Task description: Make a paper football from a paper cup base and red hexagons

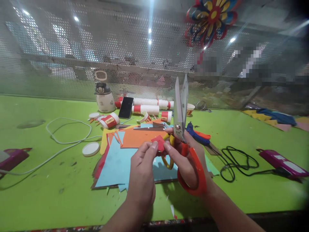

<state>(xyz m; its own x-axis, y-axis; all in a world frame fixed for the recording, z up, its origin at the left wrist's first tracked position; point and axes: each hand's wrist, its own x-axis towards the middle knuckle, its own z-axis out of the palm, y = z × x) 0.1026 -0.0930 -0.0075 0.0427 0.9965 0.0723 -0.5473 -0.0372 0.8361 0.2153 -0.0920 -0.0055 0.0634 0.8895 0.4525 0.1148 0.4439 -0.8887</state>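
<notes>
A small red paper piece (158,143) is pinched between the thumbs and fingers of both hands. My left hand (144,167) grips its left side, with the fingers curled behind. My right hand (189,161) holds its right edge with thumb and finger. Red-handled scissors (179,112) hang on my right hand, the red loop around it, blades pointing up and slightly apart. A yellow handle (169,162) shows behind the hands. Below lie stacked sheets of coloured paper, with light blue (117,167) and orange (132,138) on top.
Behind the paper are a phone (126,107), paper cups (109,120) and a white jar (105,100). A blue glue gun (196,135) and black cable lie right. A white lid (91,149) and white cable are left. The green table's (72,206) front edge is near my forearms.
</notes>
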